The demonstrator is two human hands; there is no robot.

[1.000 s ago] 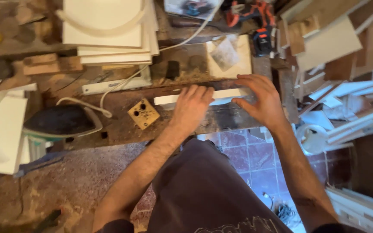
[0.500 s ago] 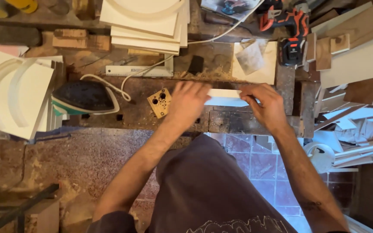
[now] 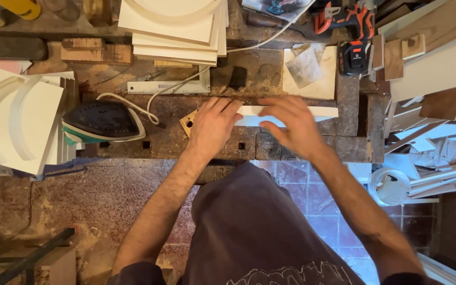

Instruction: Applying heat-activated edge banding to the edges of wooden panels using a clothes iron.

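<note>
White strip: we see a long narrow white strip (image 3: 312, 112) lying flat across the middle of the surface (image 3: 302, 145), running from 9 to 3 o'clock under both hands.
Left hand: our left hand (image 3: 212, 126) lies palm down on the strip's 9 o'clock end, fingers spread and flat, pressing rather than gripping.
Right hand: our right hand (image 3: 291, 126) is blurred; it rests over the strip's middle, fingers extended, open and not clenched, touching it as far as we can tell.
Step in hand: we judge this to be holding the strip down flat and smoothing or aligning it along the surface.
Next move: it calls, we think, for even downward pressure and keeping the strip straight while a hand slides toward 3 o'clock.
At 9 o'clock: a small tan block with holes (image 3: 188, 123) sits partly under the left hand; farther out lies a clothes iron (image 3: 104, 121) with its cord.
At 12 o'clock: a metal ruler (image 3: 167, 87) and a stack of white panels (image 3: 178, 31).
At 1 o'clock: a cordless drill (image 3: 347, 31).
</note>
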